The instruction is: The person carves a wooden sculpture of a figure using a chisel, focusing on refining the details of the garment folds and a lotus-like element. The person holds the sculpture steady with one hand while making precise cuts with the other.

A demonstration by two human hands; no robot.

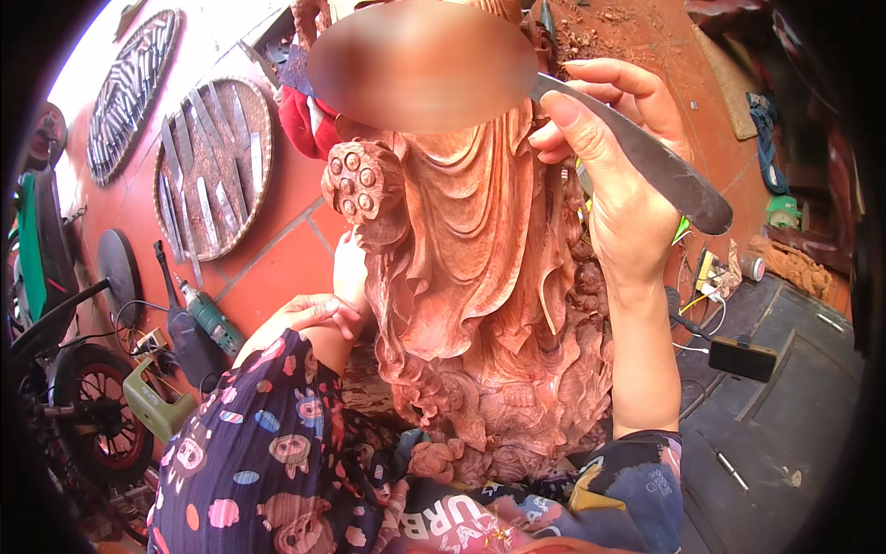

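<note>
A reddish carved wooden statue with draped robes stands upright in front of me, its upper part blurred. My right hand pinches a flat dark metal carving chisel between thumb and fingers. The chisel's rounded end points down to the right, and its other end reaches the blurred area. My left hand is against the statue's left side, below a carved lotus pod; its fingers are hidden behind the wood. Another hand, seemingly a second person's, lies across my left forearm, beside a dark cartoon-patterned garment.
Two round woven trays with several metal chisels lie on the red tiled floor at left. Nearby are a green rotary tool, a green plastic stool and a wheel. At right, a phone lies on a dark panel.
</note>
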